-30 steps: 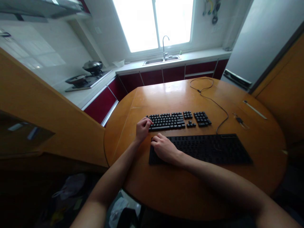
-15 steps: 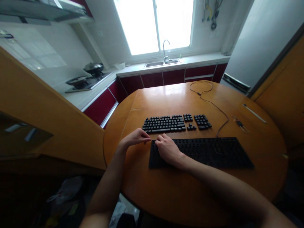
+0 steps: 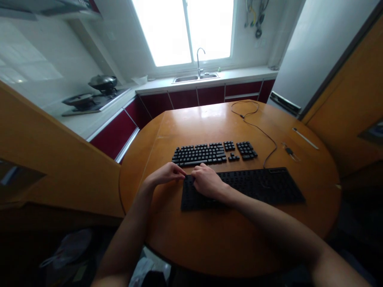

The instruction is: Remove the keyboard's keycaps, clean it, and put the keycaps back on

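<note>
A black keyboard base (image 3: 251,191) without its keycaps lies on the table, its cable leaving from the back edge. My left hand (image 3: 167,173) is closed in a pinch at the base's far left corner; whatever its fingertips hold is too small to tell. Over the left part of the base rests my right hand (image 3: 208,181), fingers curled together and pointing down, hiding what they grip. Behind the base, black keycaps (image 3: 200,153) lie in keyboard order, with arrow keys (image 3: 233,157) and number-pad keycaps (image 3: 247,150) to the right.
On the round wooden table (image 3: 191,239), the cable (image 3: 271,139) loops toward the far edge. A small wire tool with a dark middle (image 3: 289,152) and a thin white stick (image 3: 306,139) lie at the right. Beyond are a sink (image 3: 196,77) and a stove with pans (image 3: 82,101).
The camera view has turned slightly, shifting the scene leftward. Both hands stay at the left end of the keyboard base; my right hand's fingers have curled and shifted slightly.
</note>
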`<action>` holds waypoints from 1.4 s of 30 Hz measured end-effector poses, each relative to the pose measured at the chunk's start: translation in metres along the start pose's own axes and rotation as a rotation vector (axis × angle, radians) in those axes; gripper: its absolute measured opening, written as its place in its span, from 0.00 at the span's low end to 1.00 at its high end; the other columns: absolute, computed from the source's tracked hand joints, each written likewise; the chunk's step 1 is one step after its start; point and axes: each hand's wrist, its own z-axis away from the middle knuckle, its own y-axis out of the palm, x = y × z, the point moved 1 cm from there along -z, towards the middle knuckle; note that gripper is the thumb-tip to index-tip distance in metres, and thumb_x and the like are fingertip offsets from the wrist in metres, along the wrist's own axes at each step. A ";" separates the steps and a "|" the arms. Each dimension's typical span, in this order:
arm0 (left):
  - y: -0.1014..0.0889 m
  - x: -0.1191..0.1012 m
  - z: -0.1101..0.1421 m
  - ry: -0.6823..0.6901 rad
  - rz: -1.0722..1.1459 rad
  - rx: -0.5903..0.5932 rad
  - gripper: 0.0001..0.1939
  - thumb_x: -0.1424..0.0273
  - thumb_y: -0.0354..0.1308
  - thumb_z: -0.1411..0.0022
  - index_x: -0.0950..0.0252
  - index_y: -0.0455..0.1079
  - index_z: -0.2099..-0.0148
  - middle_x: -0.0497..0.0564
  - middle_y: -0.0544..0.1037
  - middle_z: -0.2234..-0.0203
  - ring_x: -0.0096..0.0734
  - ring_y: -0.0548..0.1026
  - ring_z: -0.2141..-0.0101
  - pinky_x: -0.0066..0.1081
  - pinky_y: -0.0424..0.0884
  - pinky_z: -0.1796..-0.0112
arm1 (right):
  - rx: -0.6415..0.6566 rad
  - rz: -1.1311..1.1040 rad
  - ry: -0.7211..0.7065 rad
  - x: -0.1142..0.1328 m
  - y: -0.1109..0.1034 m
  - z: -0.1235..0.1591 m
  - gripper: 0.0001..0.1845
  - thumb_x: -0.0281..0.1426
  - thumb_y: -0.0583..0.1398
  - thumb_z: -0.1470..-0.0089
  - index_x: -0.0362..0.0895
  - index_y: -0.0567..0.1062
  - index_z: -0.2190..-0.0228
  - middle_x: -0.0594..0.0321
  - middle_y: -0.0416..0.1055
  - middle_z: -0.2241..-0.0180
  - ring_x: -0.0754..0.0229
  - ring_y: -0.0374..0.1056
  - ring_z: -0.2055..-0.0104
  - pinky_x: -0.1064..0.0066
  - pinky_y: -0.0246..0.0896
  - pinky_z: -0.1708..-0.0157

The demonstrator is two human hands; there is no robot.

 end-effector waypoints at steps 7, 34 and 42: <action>0.000 0.000 0.000 0.013 0.004 -0.017 0.15 0.61 0.68 0.48 0.65 0.84 0.61 0.52 0.83 0.73 0.32 0.75 0.74 0.27 0.70 0.71 | -0.039 -0.146 -0.096 -0.011 0.009 -0.006 0.14 0.18 0.55 0.41 0.41 0.80 0.63 0.57 0.76 0.61 0.57 0.62 0.56 0.69 0.60 0.54; 0.001 -0.014 0.001 0.138 -0.048 0.022 0.18 0.59 0.58 0.36 0.68 0.82 0.64 0.52 0.80 0.76 0.30 0.73 0.74 0.25 0.67 0.71 | -0.105 -0.009 -0.086 0.003 0.033 -0.001 0.11 0.22 0.56 0.39 0.39 0.78 0.59 0.54 0.75 0.59 0.52 0.61 0.53 0.62 0.59 0.50; 0.010 -0.006 -0.007 0.134 -0.157 -0.059 0.20 0.59 0.55 0.35 0.69 0.77 0.70 0.47 0.74 0.79 0.27 0.66 0.76 0.24 0.61 0.74 | -0.119 0.077 -0.078 0.010 0.037 0.000 0.10 0.23 0.55 0.38 0.39 0.77 0.61 0.52 0.74 0.58 0.51 0.61 0.55 0.59 0.58 0.53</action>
